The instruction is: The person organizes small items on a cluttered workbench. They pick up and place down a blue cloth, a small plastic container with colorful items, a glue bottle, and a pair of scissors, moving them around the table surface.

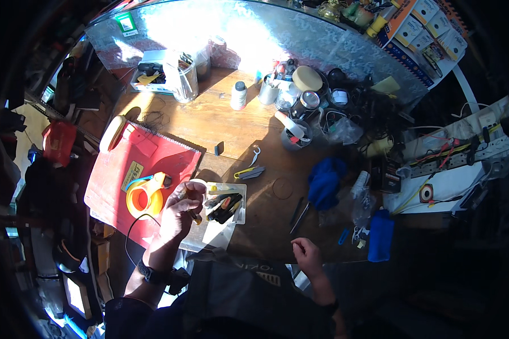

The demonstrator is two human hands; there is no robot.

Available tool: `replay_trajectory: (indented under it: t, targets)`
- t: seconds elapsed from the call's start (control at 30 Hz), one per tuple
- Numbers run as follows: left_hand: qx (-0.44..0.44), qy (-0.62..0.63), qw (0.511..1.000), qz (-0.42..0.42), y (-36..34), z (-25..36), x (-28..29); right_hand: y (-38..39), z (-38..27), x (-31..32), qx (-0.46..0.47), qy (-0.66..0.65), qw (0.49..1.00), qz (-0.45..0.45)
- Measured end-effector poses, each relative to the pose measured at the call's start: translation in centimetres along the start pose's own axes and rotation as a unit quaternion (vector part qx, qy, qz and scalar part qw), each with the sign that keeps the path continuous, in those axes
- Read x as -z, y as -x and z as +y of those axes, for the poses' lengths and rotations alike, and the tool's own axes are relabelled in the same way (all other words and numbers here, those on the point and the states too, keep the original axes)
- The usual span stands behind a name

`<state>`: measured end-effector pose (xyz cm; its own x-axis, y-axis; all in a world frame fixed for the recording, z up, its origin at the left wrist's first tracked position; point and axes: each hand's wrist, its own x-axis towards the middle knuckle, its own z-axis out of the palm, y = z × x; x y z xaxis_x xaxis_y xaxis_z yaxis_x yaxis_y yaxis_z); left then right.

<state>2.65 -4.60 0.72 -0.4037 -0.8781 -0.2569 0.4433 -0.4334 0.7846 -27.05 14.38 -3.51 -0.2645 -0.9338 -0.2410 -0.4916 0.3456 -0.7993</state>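
Observation:
My left hand (180, 210) is closed in front of a yellow-orange tape roll (131, 199). A small dark piece with a yellowish end (196, 217) pokes out below its fingers; its kind is too small to tell. Right beside this hand is a clear plastic tray (241, 214) with several black- and yellow-handled tools (225, 207). My right hand (307, 255) rests at the table's front edge with its fingers curled in; whatever they may hold is hidden. Just beyond it lie a thin dark rod (300, 218) and a shorter dark stick (296, 210).
A red mat (108, 182) covers the table's left side. A yellow-grey cutter (249, 172) lies mid-table, with a thread spool (238, 97) farther back. Jars and a grey cup (291, 139) crowd the back right. Blue cloth (326, 183) and a blue pouch (381, 237) lie to the right.

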Motion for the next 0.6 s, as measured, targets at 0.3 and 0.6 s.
replay_trajectory:
  t: [0.3, 0.6]
  targets:
    - [0.045, 0.208, 0.969, -0.125, -0.6, -5.1, -4.5, -4.4, -7.4, -2.0, -0.038, -0.296, 0.909, -0.293]
    - [0.111, -0.179, 0.969, -0.129, 2.7, -4.8, -3.5, -4.6, -7.5, -3.8, -0.129, -0.297, 0.87, -0.371]
